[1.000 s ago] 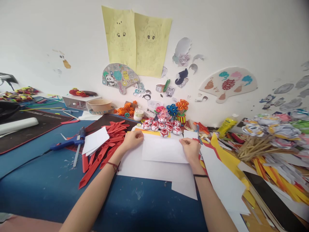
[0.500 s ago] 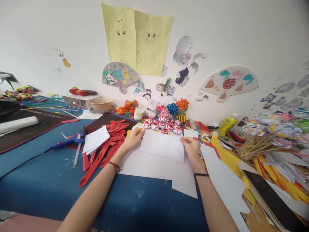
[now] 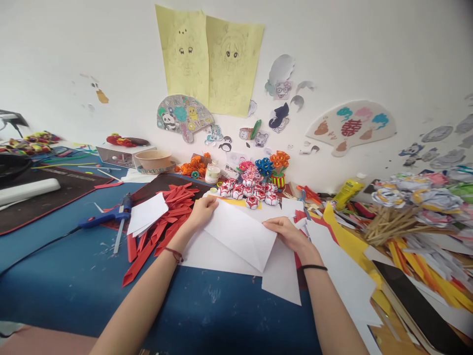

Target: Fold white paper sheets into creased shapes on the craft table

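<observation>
My L hand (image 3: 202, 212) pinches white paper sheet (image 3: 240, 234) nr upper L corner, R hand (image 3: 291, 233) nr upper R; it's slanted over larger white paper (image 3: 209, 255), folded red strips (image 3: 176, 199) to L.

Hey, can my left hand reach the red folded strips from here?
Likely yes: the left hand is beside the red folded strips with nothing visible between, though it's holding a white sheet and white cards cover some.
</observation>
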{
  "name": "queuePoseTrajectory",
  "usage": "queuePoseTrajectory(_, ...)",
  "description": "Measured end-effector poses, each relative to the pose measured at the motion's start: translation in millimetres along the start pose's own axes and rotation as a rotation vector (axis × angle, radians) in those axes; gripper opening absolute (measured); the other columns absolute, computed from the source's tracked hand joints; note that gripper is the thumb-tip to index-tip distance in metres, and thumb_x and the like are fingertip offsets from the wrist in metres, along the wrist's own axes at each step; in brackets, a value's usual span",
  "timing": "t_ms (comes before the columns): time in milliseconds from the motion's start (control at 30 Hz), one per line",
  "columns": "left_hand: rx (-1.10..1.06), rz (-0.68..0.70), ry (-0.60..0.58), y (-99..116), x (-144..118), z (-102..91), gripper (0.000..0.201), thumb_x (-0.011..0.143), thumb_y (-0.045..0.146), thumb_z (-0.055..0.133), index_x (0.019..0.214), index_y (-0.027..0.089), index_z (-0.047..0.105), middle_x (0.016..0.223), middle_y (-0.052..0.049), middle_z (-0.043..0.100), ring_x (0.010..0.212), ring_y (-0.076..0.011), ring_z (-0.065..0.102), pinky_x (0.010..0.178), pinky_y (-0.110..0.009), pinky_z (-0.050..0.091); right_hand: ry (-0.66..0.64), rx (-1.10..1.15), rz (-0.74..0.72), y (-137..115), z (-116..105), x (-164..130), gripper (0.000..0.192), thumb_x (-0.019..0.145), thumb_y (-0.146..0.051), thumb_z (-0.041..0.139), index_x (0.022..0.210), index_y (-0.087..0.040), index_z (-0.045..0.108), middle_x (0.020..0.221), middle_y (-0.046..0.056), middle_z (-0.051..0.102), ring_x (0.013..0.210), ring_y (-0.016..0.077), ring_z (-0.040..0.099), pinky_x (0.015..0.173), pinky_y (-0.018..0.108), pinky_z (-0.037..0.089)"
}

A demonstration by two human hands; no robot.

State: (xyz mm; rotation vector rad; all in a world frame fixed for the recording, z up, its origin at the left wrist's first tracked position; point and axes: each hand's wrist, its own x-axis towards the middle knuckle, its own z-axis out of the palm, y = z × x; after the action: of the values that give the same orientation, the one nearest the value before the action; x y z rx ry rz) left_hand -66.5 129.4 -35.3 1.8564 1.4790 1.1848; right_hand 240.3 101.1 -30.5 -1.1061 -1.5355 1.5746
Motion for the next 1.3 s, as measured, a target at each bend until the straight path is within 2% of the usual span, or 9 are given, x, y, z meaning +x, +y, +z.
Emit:
queuePoseTrajectory(133, -0.008, 0.034, -0.118, 5.6, -3.6, 3.7, 0.033, 0.079, 0.043, 0.051, 0.058, 0.019, 0.042, 0.057, 0.005, 0.036, 0.056, -0.0107, 0.034, 0.052, -0.023, 0.026, -0.130, -0.028, 0.045, -5.2, 7.1, -4.2, 0.036, 0.068, -0.040, 0.077, 0.091, -0.012, 0.075, 0.085, 0.009, 0.074, 0.071, 0.0181, 0.064, 0.067, 0.028, 0.047)
queuePoseTrajectory(267, -0.030, 0.058, -0.215, 20.3, -12.1, 7.6, 0.034, 0.080, 0.047, 0.053, 0.061, 0.018, 0.050, 0.054, 0.005, 0.036, 0.052, -0.0101, 0.032, 0.049, -0.023, 0.025, -0.136, -0.048, 0.080, -7.3, 12.7, -5.0, 0.039, 0.068, -0.045, 0.075, 0.088, -0.011, 0.074, 0.081, 0.009, 0.073, 0.064, 0.0168, 0.063, 0.059, 0.027, 0.046)
queuePoseTrajectory(400, -0.086, 0.093, -0.338, 39.6, -22.2, 13.0, 0.036, 0.083, 0.048, 0.050, 0.063, 0.018, 0.050, 0.054, 0.006, 0.034, 0.051, -0.0096, 0.028, 0.048, -0.023, 0.023, -0.148, -0.149, 0.004, -7.4, 14.7, -1.4, 0.035, 0.070, -0.046, 0.074, 0.078, -0.011, 0.073, 0.064, 0.003, 0.067, 0.051, 0.0102, 0.052, 0.050, 0.022, 0.039)
queuePoseTrajectory(567, -0.084, 0.115, -0.406, 50.8, -28.8, 23.5, 0.035, 0.083, 0.046, 0.048, 0.062, 0.018, 0.048, 0.054, 0.005, 0.034, 0.052, -0.0100, 0.029, 0.048, -0.023, 0.024, -0.207, -0.204, -0.036, -5.9, 19.1, 3.9, 0.030, 0.068, -0.042, 0.074, 0.075, -0.013, 0.072, 0.057, 0.000, 0.062, 0.050, 0.0109, 0.050, 0.051, 0.023, 0.039)
queuePoseTrajectory(733, -0.081, 0.120, -0.379, 52.2, -28.8, 26.3, 0.034, 0.083, 0.044, 0.049, 0.061, 0.017, 0.049, 0.056, 0.004, 0.037, 0.054, -0.0105, 0.031, 0.048, -0.022, 0.025, -0.164, -0.233, -0.092, -5.8, 25.1, 5.4, 0.025, 0.074, -0.039, 0.066, 0.069, -0.015, 0.068, 0.055, -0.002, 0.057, 0.049, 0.0103, 0.048, 0.049, 0.022, 0.037)
queuePoseTrajectory(933, -0.098, 0.136, -0.337, 51.1, -27.8, 27.6, 0.034, 0.084, 0.043, 0.049, 0.067, 0.016, 0.059, 0.056, 0.004, 0.043, 0.054, -0.0103, 0.034, 0.051, -0.022, 0.027, -0.134, -0.261, -0.139, -5.7, 25.4, 5.9, 0.020, 0.074, -0.033, 0.062, 0.065, -0.016, 0.065, 0.053, -0.003, 0.052, 0.049, 0.0100, 0.045, 0.049, 0.021, 0.033)
queuePoseTrajectory(1067, -0.074, 0.138, -0.239, 48.9, -24.9, 24.3, 0.035, 0.084, 0.043, 0.049, 0.070, 0.015, 0.063, 0.061, 0.002, 0.051, 0.058, -0.0113, 0.040, 0.054, -0.022, 0.031, -0.108, -0.274, -0.157, -6.9, 23.9, 6.2, 0.023, 0.072, -0.035, 0.062, 0.059, -0.016, 0.062, 0.055, -0.003, 0.050, 0.052, 0.0101, 0.041, 0.050, 0.021, 0.031)
queuePoseTrajectory(1300, -0.051, 0.108, -0.051, 38.3, -13.0, 3.5, 0.034, 0.082, 0.041, 0.052, 0.063, 0.015, 0.062, 0.060, 0.001, 0.055, 0.058, -0.0120, 0.046, 0.053, -0.022, 0.033, -0.060, -0.304, -0.173, -10.7, 16.7, 4.3, 0.025, 0.071, -0.036, 0.061, 0.057, -0.015, 0.059, 0.054, -0.004, 0.047, 0.053, 0.0095, 0.037, 0.050, 0.022, 0.028)
